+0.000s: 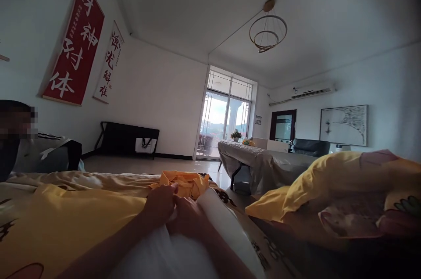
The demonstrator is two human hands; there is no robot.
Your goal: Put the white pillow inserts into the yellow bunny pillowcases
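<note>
My left hand and my right hand lie close together at the lower middle, knuckles toward me, fingers curled. Both pinch the edge of a white insert where it meets bunched yellow fabric. The fabric looks like a yellow cartoon-print cover spread flat over the surface to the left. My forearms come up from the bottom edge. The fingertips are hidden behind the hands.
A yellow and pink cartoon pillow lies at the right. Another person sits at the far left edge. Farther off stand a covered sofa, a dark bench against the wall, and a glass balcony door.
</note>
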